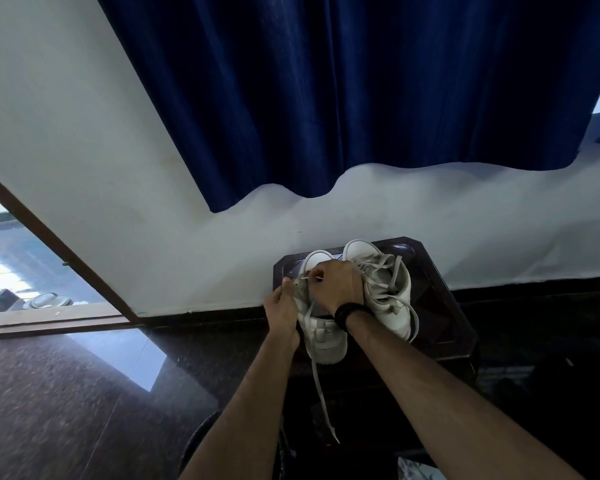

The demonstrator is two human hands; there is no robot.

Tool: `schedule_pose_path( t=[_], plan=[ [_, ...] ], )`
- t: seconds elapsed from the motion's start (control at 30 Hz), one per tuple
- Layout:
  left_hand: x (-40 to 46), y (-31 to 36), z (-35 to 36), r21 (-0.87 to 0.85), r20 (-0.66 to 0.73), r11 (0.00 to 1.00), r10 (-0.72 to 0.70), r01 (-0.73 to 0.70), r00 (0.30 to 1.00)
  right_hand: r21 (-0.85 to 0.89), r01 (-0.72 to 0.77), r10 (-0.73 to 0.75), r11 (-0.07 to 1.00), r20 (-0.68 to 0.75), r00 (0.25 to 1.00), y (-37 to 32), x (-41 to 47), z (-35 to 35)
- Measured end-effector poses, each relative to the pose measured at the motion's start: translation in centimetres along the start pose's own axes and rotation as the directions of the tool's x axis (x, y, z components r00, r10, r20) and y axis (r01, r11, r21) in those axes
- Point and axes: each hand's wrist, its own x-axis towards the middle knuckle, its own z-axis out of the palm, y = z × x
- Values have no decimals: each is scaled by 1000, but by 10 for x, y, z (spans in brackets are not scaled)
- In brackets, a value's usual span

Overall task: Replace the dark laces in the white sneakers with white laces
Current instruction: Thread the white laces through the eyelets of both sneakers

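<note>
Here, lace tip (309,278) between right fingers (321,273).

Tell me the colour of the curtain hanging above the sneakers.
Deep navy blue, plain: the curtain shows clearly in the head view.

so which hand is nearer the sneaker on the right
Right. The right hand reaches across beside the right sneaker; the left hand holds the left sneaker's far side.
</note>
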Motion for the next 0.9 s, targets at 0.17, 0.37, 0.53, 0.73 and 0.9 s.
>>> schedule_pose_path(
  t=[0.17,0.37,0.53,0.73,0.9],
  plan=[
    [2,-5,1,146,-28,964,230,-223,973,-63,42,-42,997,-4,999,-1,1,0],
    [0,-2,2,346,14,851,416,-395,909,-102,63,-59,993,41,997,-6,0,5],
    [4,-2,1,473,40,751,503,-460,863,-129,116,-111,985,49,993,-6,-1,5],
    [-2,3,1,471,51,758,488,-452,871,-166,145,-134,975,76,988,-6,-2,9],
    [-4,5,-2,489,65,744,489,-455,870,-90,129,-123,988,64,990,-5,-2,7]
  ],
)
